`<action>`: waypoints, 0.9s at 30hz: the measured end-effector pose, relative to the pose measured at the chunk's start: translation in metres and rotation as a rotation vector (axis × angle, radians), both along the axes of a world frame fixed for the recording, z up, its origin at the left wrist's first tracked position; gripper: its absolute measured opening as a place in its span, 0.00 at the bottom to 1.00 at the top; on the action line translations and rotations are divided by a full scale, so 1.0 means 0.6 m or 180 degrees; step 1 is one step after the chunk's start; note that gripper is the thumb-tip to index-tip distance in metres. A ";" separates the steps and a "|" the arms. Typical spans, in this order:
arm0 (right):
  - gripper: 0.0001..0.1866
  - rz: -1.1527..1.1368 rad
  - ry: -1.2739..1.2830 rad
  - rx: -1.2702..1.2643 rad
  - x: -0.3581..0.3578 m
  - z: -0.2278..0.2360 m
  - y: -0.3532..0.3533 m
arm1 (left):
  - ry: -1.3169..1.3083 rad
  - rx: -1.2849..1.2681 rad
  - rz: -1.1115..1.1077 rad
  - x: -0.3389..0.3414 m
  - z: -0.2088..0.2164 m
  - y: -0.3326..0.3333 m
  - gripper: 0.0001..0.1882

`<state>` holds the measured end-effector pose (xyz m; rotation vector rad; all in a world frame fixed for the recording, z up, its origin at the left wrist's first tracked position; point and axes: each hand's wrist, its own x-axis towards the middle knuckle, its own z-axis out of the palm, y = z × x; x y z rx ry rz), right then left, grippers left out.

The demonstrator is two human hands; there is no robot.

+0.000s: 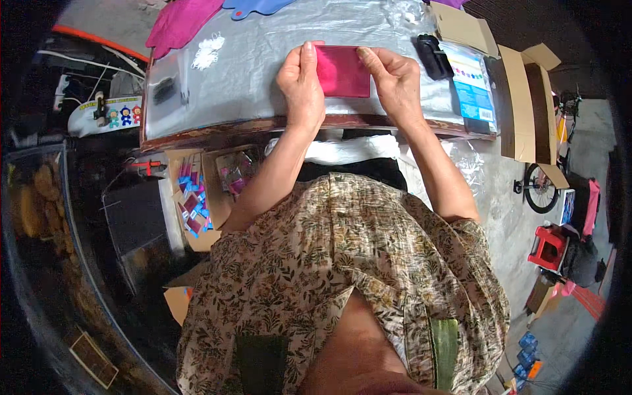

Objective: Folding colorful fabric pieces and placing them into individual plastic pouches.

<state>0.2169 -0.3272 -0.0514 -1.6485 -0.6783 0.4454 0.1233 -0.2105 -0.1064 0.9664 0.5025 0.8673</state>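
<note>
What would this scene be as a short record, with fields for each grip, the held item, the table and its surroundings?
Left grip: on the left side of the pink rectangular piece
Right grip: near its upper right corner
Held item: flat, pink, over the table
Table left: white stringy bundle
Table right: black object, blue-and-white package
Far left edge: magenta cloth
Right of table: open cardboard box
Lower left: blue-and-pink packets, boxed

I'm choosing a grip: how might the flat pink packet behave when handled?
The flat pink packet probably sags little: it spans straight between the left hand and right hand, though their hold may help. It is likely light, since it looks thin. Its shiny surface suggests it could be slippery.
</note>
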 end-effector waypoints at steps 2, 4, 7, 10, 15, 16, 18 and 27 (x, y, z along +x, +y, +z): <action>0.15 0.0072 -0.0042 -0.0107 0.004 0.004 -0.004 | -0.0065 0.0149 0.0072 0.003 -0.005 0.000 0.16; 0.15 0.0242 0.0093 -0.0034 0.025 -0.008 -0.011 | -0.0107 0.0225 0.0104 0.007 -0.003 0.000 0.16; 0.15 0.0573 0.0367 0.0116 0.058 -0.007 -0.018 | -0.0075 0.0360 0.0269 0.013 0.005 0.003 0.15; 0.15 0.0731 -0.0028 -0.0493 0.083 0.048 -0.018 | 0.0009 0.0386 0.0225 0.005 0.009 0.014 0.15; 0.14 0.0819 -0.0289 -0.0493 0.076 0.045 -0.015 | -0.0006 0.0477 0.0218 0.011 0.013 0.007 0.15; 0.13 0.0730 -0.0282 -0.0498 0.072 0.044 -0.017 | -0.0005 0.0475 0.0222 0.013 0.014 0.004 0.15; 0.13 0.0563 -0.0267 -0.0505 0.061 0.043 -0.020 | 0.0000 0.0448 0.0280 0.016 0.022 0.000 0.15; 0.13 0.0121 -0.0797 -0.0023 0.033 0.025 -0.015 | -0.0022 0.0423 0.0121 0.010 0.025 0.000 0.15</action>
